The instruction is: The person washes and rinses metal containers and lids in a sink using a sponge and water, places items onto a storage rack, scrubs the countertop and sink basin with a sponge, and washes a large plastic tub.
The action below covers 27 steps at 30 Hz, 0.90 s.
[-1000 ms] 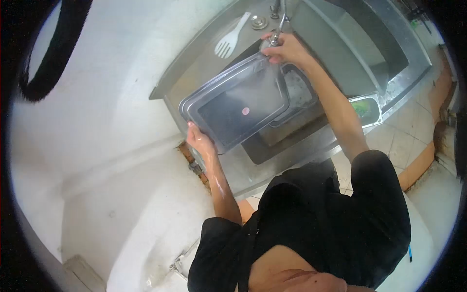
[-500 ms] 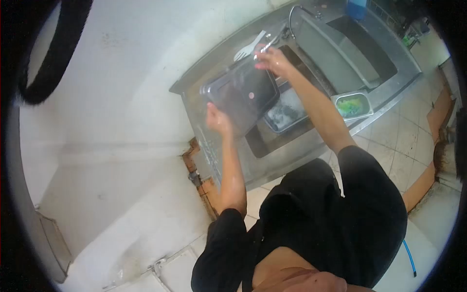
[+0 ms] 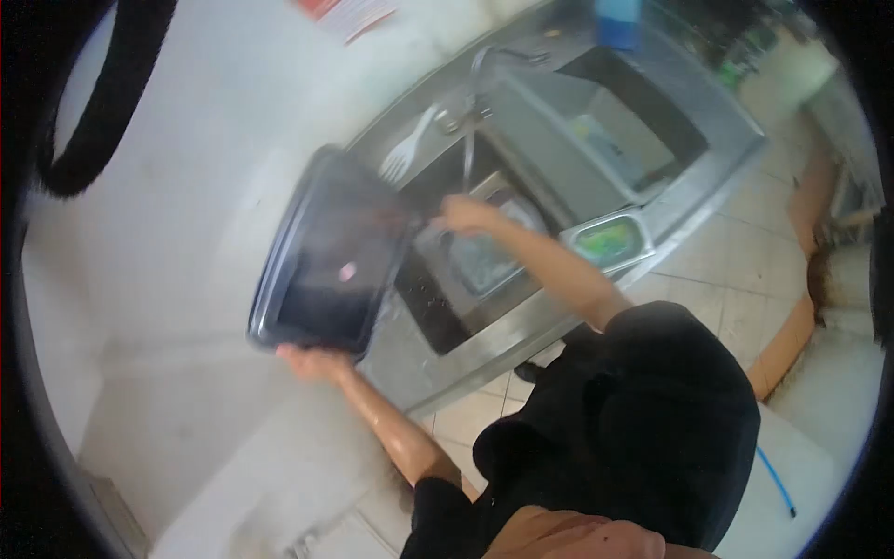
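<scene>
Head view, and I have the left hand (image 3: 315, 361) at the near, short edge of a dark tray (image 3: 326, 279), fingers closed on its rim. The tray looks partly see-through, its rim rounded at the corners, with a small pink sticker (image 3: 347, 271) on the face turned to me. It is held aslant at the left end of the steel counter (image 3: 410, 370), its far end toward the wall (image 3: 214, 177).

Right hand (image 3: 468, 214) is over the left basin (image 3: 424, 321), just beside the tray's right edge, fingers bunched rather than spread. Blur there is heavy; I cannot tell whether they grip anything or touch the tray. A thin, pale upright line, perhaps a hose or spout, runs from the tap (image 3: 480, 74) side down to just beyond that hand.

Under the right forearm I note a metal pan (image 3: 484, 265) inside the left basin, its contents whitish and smeared. Far side of the counter: a white slotted turner (image 3: 410, 147), slots toward the tray, and a round metal fitting (image 3: 447, 121) just right of it.

Farther right, a large grey bin (image 3: 549, 121) slants in the right basin (image 3: 694, 149). On the near rim, right of the right forearm, sits a small metal container (image 3: 643, 252) with something green inside. Blue object (image 3: 618, 23) at the far edge, cut off by the frame's top.
</scene>
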Motion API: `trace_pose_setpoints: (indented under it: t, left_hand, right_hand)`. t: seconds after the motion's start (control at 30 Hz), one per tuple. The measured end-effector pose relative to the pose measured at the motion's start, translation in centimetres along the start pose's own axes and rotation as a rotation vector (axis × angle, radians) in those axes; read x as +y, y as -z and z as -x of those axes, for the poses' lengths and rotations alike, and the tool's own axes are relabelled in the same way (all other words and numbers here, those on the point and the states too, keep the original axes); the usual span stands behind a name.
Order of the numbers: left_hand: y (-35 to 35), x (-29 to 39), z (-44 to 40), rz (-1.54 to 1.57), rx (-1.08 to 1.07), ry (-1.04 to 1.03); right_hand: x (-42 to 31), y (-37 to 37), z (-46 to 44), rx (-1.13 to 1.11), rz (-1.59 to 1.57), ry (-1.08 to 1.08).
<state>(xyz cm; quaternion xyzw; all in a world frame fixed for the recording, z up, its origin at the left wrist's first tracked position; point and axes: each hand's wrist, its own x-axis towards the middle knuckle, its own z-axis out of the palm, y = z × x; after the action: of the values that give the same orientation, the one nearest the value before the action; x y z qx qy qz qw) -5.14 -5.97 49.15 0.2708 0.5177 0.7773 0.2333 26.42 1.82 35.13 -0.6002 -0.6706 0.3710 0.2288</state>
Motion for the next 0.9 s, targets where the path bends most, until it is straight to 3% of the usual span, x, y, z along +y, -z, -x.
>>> trace_pose_setpoints:
  t: [0.07, 0.1, 0.13, 0.2, 0.27, 0.3, 0.43, 0.5, 0.57, 0.67, 0.73, 0.77, 0.8, 0.9]
  left_hand:
    - [1.3, -1.9, -2.8, -0.211, 0.178, -0.357]
    - [-2.0, 1.3, -0.1, -0.124, 0.212, -0.355]
    - [-4.4, 4.3, 3.4, -0.367, 0.179, -0.608]
    - [-5.1, 4.4, 3.7, -0.382, 0.227, -0.661]
    - [-5.3, 0.6, 1.0, -0.790, 0.220, -0.921]
    - [-5.2, -0.9, 0.0, -0.760, 0.178, -1.200]
    - [-8.7, 1.5, 8.1, -0.851, 0.245, -0.670]
    - [-9.8, 1.3, 10.3, -0.767, 0.353, -0.358]
    - [-12.9, -0.3, 14.1, 0.120, 0.163, 0.078]
    - [-20.3, 4.4, 26.8, 0.507, -0.156, 0.284]
    - [-24.6, 7.9, 35.0, 0.669, -0.356, 0.493]
    - [-25.7, 5.2, 36.0, 0.716, -0.435, 0.521]
    - [-26.9, 0.5, 35.9, 0.796, -0.496, 0.768]
    - [-30.3, 1.3, 45.7, 0.693, -0.613, 0.872]
  right_hand:
    - [-3.2, 5.1, -0.6, 0.199, -0.173, 0.189]
    - [-3.4, 7.2, -1.5, 0.380, -0.184, 0.311]
    - [-5.3, 12.4, 0.7, 0.328, -0.300, 0.332]
    - [-4.4, 18.4, 1.3, 0.486, -0.176, 0.476]
    - [-3.6, 23.8, 4.5, 0.496, -0.169, 0.514]
    - [-2.6, 26.2, 7.5, 0.505, -0.061, 0.510]
    - [7.1, 34.2, 20.9, 0.564, 0.031, 0.428]
    - [12.1, 37.0, 26.9, 0.562, 0.027, 0.248]
    - [15.9, 38.5, 31.5, 0.614, 0.008, 0.119]
    - [15.4, 41.0, 37.7, 0.542, -0.344, 0.010]
    - [15.6, 40.3, 39.7, 0.445, -0.635, -0.029]
    - [16.1, 39.1, 40.3, 0.397, -0.779, -0.016]
    - [16.4, 38.2, 41.0, 0.344, -0.922, -0.007]
    - [15.1, 36.1, 43.2, 0.403, -1.060, 0.006]
